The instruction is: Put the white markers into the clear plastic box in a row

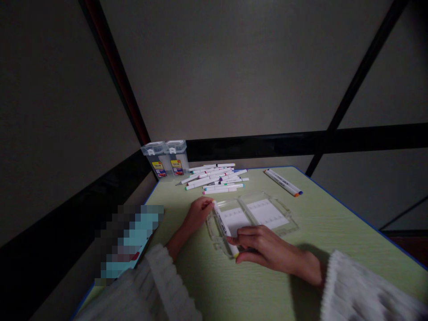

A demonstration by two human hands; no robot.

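Observation:
A white marker (221, 219) with yellow ends lies along the left side of an opened clear plastic case (291, 225). My left hand (198, 212) pinches the marker's far end at the case's left edge. Closer to me, my right hand (267, 248) has its thumb and fingers closed around the marker's near end. White printed sheets (269, 213) lie in both halves of the case. The near part of the left half is partly hidden by my right hand.
Behind the case lies a loose pile of white markers (217, 177) with coloured ends. Two clear lidded boxes (176, 162) stand at the back left. Two markers (282, 182) lie side by side at the back right. A blurred-out turquoise item (133, 243) is at the left edge.

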